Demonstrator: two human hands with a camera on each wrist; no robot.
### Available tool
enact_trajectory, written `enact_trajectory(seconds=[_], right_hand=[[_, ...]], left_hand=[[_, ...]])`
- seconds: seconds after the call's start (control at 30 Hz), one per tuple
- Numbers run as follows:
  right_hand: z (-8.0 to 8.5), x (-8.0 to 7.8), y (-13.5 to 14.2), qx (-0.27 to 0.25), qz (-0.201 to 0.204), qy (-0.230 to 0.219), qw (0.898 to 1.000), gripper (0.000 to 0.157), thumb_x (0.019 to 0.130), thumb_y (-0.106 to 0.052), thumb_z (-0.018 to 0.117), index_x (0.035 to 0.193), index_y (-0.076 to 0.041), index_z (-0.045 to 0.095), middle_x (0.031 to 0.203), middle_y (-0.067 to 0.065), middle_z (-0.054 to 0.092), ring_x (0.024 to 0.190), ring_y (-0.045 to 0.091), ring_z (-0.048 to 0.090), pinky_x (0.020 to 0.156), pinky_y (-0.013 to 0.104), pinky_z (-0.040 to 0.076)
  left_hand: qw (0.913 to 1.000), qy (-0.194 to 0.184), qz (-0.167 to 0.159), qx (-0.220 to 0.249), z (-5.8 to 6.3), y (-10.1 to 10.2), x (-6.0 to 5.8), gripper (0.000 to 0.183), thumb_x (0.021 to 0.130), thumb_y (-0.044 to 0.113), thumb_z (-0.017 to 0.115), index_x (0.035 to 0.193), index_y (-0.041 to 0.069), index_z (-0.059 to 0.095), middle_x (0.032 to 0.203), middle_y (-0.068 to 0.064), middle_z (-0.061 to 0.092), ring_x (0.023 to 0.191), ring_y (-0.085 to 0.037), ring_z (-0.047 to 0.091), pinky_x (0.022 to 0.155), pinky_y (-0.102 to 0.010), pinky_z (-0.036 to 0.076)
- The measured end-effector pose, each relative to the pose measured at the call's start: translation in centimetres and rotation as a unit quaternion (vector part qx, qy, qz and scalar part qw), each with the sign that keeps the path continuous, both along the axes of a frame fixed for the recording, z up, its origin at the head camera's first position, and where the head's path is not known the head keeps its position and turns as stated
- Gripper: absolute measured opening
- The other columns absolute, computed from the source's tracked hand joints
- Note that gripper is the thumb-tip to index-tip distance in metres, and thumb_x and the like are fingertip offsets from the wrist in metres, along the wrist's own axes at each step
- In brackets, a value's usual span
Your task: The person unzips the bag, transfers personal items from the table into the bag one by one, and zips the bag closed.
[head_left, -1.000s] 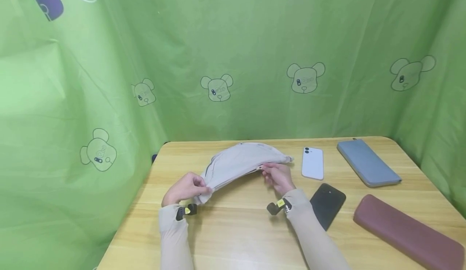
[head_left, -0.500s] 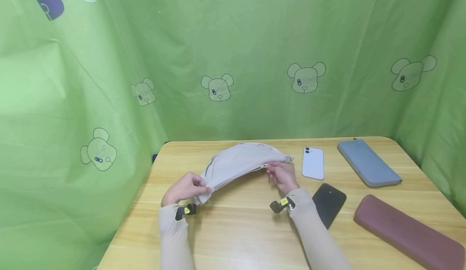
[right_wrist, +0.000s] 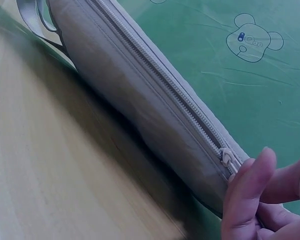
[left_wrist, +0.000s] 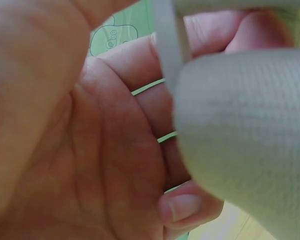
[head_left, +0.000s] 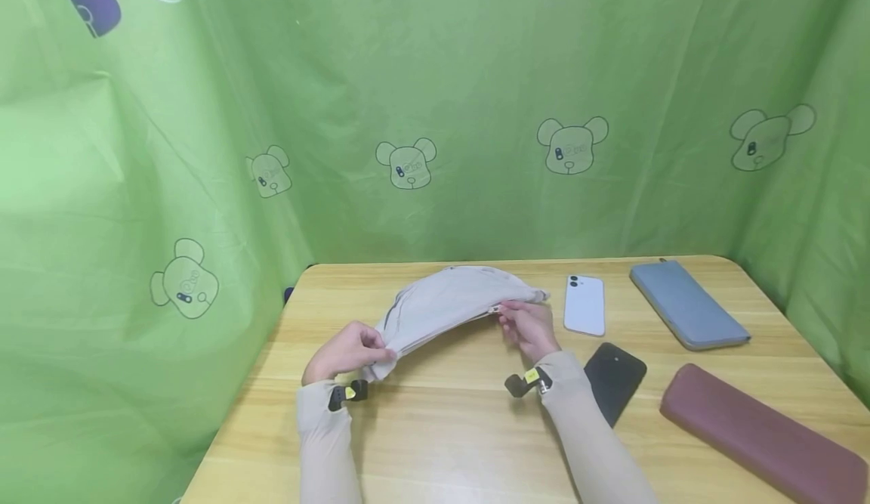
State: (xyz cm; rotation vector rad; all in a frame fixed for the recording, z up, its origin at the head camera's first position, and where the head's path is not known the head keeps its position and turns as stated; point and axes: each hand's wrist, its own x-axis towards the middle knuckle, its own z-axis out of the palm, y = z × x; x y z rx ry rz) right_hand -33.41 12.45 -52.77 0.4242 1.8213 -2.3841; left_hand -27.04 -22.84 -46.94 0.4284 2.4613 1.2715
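Grey crescent bag (head_left: 451,300) held at the far side of the wooden counter (head_left: 435,436), beside a pale phone (head_left: 584,305).
Watching remotely, I see the left hand (head_left: 347,354) pinching the bag's near-left end and the right hand (head_left: 528,330) gripping the zip pull (right_wrist: 227,157). I expect light, soft cloth that bunches rather than breaks, so I favour that end as anchor; the small pull, possibly slippery, wants a close fingertip pinch.

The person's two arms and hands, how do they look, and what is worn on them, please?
Long, light beige fabric sleeves cover both arms. Each wrist carries a small black device with a yellow patch. The left hand and right hand are bare, without gloves.
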Motion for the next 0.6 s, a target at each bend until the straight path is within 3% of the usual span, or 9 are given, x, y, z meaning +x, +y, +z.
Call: enact_trajectory(seconds=[0.27, 0.6], right_hand=[[-0.2, 0.0, 0.7, 0.008, -0.004, -0.016, 1.000, 0.035, 0.097, 0.001, 0.062, 0.132, 0.006, 0.059, 0.083, -0.002, 0.068, 0.067, 0.005, 0.061, 0.056, 0.015, 0.052], [0.3, -0.1, 1.3, 0.003, -0.009, -0.026, 1.000, 0.037, 0.099, -0.003, 0.063, 0.135, 0.004, 0.057, 0.086, -0.003, 0.067, 0.068, 0.003, 0.061, 0.058, 0.014, 0.052]], left_hand=[[0.9999, 0.006, 0.009, -0.009, -0.2, -0.1, 0.1, 0.020, 0.088, 0.023, 0.079, 0.083, 0.004, 0.075, 0.071, -0.005, 0.075, 0.057, -0.010, 0.067, 0.055, -0.027, 0.056], [0.9999, -0.009, 0.010, 0.003, 0.1, 0.1, 0.2, 0.022, 0.088, 0.023, 0.080, 0.086, 0.002, 0.074, 0.073, -0.010, 0.076, 0.057, -0.013, 0.069, 0.057, -0.030, 0.058]])
